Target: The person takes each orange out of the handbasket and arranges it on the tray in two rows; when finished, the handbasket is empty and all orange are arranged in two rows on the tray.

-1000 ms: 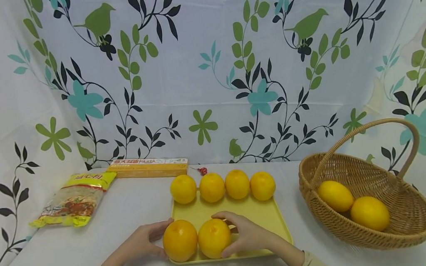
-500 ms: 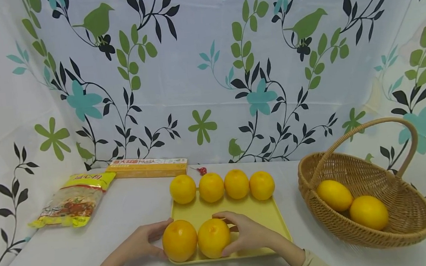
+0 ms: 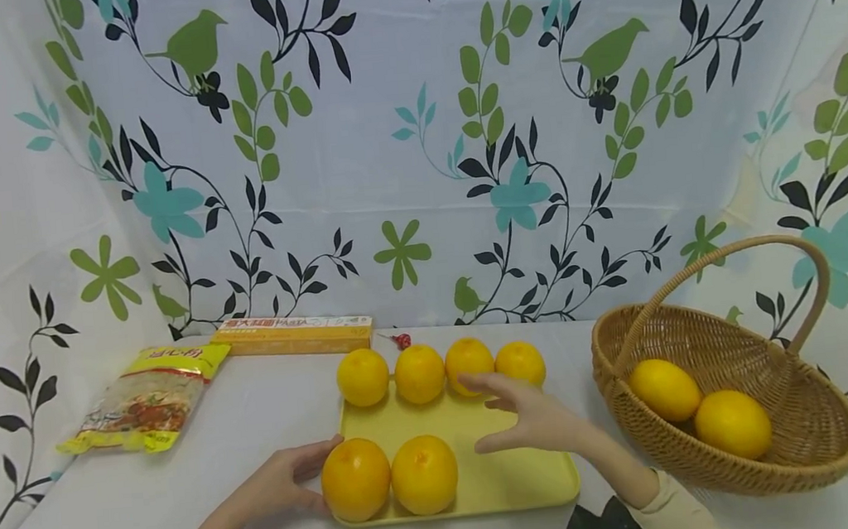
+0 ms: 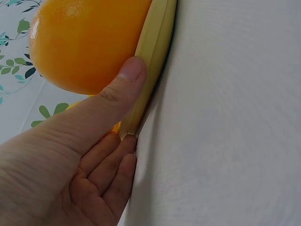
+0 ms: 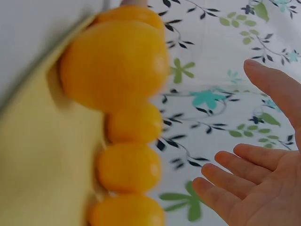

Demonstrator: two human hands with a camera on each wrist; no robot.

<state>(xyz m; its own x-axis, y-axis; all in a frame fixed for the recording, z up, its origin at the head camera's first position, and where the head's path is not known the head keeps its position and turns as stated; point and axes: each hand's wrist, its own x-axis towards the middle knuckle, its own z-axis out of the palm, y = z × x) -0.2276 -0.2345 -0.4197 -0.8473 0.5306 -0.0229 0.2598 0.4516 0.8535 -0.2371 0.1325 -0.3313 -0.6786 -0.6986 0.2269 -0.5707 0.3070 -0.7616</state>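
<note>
Two large oranges stand side by side at the front of the yellow tray (image 3: 516,490). My left hand (image 3: 287,479) holds the left front orange (image 3: 356,479) at its left side, thumb in front and fingers reaching behind. In the left wrist view the thumb overlaps the tray's rim (image 4: 153,52), and the fingertips are right at its corner. My right hand (image 3: 529,418) is over the right half of the tray, fingers and thumb spread, holding nothing, apart from the right front orange (image 3: 425,474). Behind it, several smaller oranges (image 3: 362,377) line the tray's far edge, one partly covered by the fingers.
A wicker basket (image 3: 800,480) with two oranges (image 3: 666,389) in it stands at the right, its handle arching up. A yellow food packet (image 3: 146,398) lies at the left. A long orange box (image 3: 295,337) and a small red item (image 3: 403,341) are at the back.
My right hand has let go of the right front orange and moved up and to the right, its fingers spreading. The left hand stays at the left front orange.
</note>
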